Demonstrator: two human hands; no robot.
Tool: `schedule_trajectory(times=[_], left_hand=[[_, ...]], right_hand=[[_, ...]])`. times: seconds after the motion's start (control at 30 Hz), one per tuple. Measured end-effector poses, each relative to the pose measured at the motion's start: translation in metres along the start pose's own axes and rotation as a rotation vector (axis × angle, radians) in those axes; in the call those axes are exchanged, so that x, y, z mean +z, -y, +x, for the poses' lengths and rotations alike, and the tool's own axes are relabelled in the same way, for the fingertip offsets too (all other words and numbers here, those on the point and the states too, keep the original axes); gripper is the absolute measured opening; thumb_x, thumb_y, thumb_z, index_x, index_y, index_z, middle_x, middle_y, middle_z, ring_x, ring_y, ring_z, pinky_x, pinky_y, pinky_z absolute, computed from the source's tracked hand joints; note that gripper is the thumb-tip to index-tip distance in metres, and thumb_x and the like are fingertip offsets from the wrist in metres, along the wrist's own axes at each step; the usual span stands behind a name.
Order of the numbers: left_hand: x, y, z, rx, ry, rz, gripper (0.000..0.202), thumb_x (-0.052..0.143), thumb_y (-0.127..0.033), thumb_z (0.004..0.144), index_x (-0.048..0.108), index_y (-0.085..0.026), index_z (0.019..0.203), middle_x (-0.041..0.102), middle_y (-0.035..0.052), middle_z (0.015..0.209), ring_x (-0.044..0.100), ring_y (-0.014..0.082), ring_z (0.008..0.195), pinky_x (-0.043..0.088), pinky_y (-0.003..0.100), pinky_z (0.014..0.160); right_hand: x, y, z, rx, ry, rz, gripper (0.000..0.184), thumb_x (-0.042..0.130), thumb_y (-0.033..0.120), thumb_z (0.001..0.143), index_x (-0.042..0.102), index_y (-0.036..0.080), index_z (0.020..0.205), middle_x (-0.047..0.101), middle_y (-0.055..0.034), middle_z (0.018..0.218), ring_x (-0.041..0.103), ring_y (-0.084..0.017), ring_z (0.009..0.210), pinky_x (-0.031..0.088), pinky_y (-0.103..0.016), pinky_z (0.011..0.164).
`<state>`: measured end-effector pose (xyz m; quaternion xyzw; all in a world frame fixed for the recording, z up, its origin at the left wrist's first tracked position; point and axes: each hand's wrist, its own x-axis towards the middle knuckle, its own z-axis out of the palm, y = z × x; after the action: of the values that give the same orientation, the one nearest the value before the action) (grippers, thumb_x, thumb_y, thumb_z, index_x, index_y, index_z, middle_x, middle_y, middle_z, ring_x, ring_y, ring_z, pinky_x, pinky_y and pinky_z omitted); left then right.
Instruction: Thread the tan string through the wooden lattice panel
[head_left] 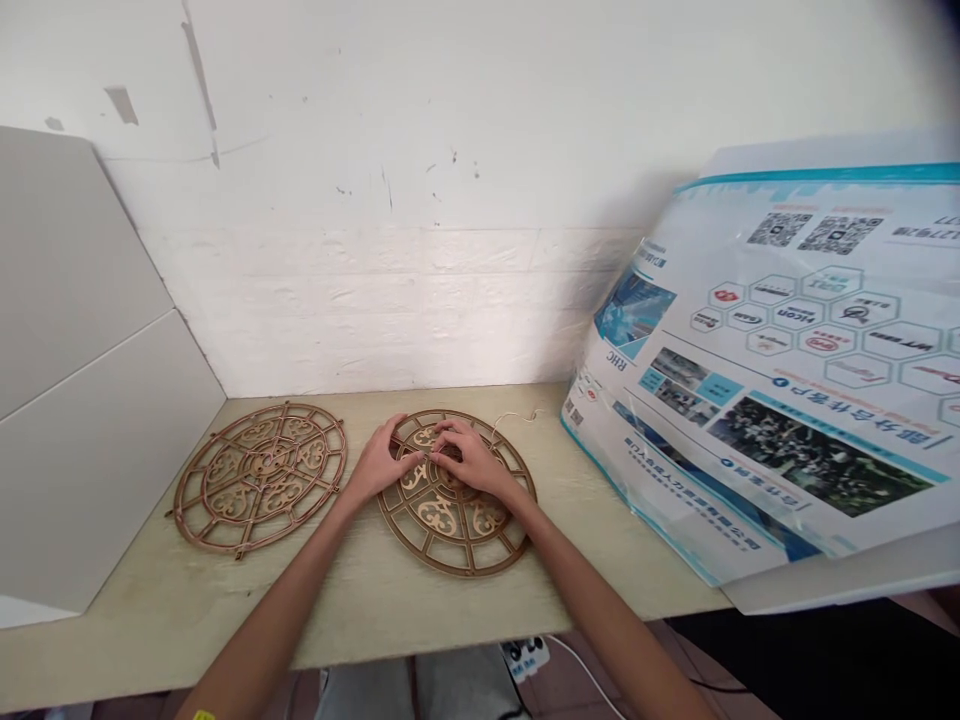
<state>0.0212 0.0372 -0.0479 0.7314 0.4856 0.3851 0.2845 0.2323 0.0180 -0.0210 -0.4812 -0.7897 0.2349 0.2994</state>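
Note:
A round brown openwork panel (437,517) with scroll-shaped cut-outs lies flat on the table. My left hand (381,465) is curled over its upper left part, fingers at the rim and thumb reaching inward. Above the middle of the same panel, my right hand (472,462) has its fingers bent and drawn together. The two thumbs almost meet near the centre, and whatever lies between the right fingertips is too small to make out. A thin pale string (517,415) runs out from the panel's upper right edge.
A second round openwork panel (262,478), with reddish lines along its bars, lies to the left. White boards (82,380) stand at the far left. A large printed sheet (750,390) leans at the right. Behind the table (600,560) is a white wall (390,300).

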Motion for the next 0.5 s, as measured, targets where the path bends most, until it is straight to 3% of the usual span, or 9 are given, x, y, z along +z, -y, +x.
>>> schedule_trajectory(times=[0.2,0.5], left_hand=[[-0.003,-0.007,-0.004,-0.010,0.032,0.021,0.077,0.070,-0.045,0.077,0.043,-0.019,0.144,0.057,0.0113,0.120,0.056,0.0231,0.104,0.045,0.037,0.093],[-0.003,-0.011,-0.008,0.017,0.013,0.019,0.077,0.069,-0.044,0.078,0.042,-0.017,0.144,0.055,0.0121,0.127,0.055,0.0227,0.106,0.045,0.038,0.096]], right_hand=[[-0.002,0.004,-0.001,0.025,0.003,0.003,0.024,0.057,0.040,0.085,0.066,0.018,0.086,0.055,-0.0055,0.129,0.048,-0.018,0.126,0.037,-0.038,0.114],[0.004,-0.005,-0.001,0.040,-0.040,0.050,0.029,0.059,0.046,0.082,0.069,0.019,0.086,0.050,-0.0062,0.134,0.041,-0.021,0.134,0.032,-0.042,0.119]])
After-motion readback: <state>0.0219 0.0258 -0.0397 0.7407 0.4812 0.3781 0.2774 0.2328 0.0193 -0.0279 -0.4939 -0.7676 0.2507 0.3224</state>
